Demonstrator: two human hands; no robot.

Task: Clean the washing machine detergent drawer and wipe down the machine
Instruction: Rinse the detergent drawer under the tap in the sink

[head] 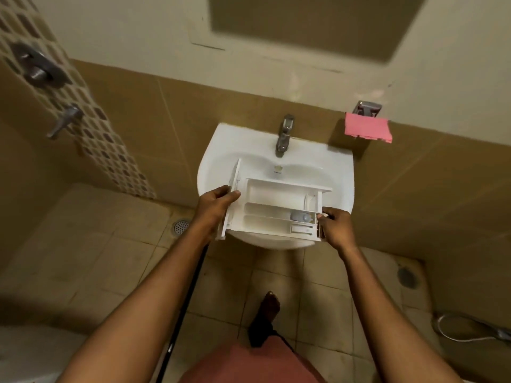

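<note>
You gripped the detergent drawer (276,208) over the washbasin (221,145) by its ends, left hand (218,203) and right hand (333,225) (fingertip holds), so wet plastic could slip.

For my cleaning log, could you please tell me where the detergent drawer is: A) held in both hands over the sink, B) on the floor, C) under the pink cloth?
A: the left hand and right hand grip opposite ends of the detergent drawer above the sink.

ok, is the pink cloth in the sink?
No, the pink cloth sits on the wall holder right of the tap; only the drawer is over the sink.
</note>
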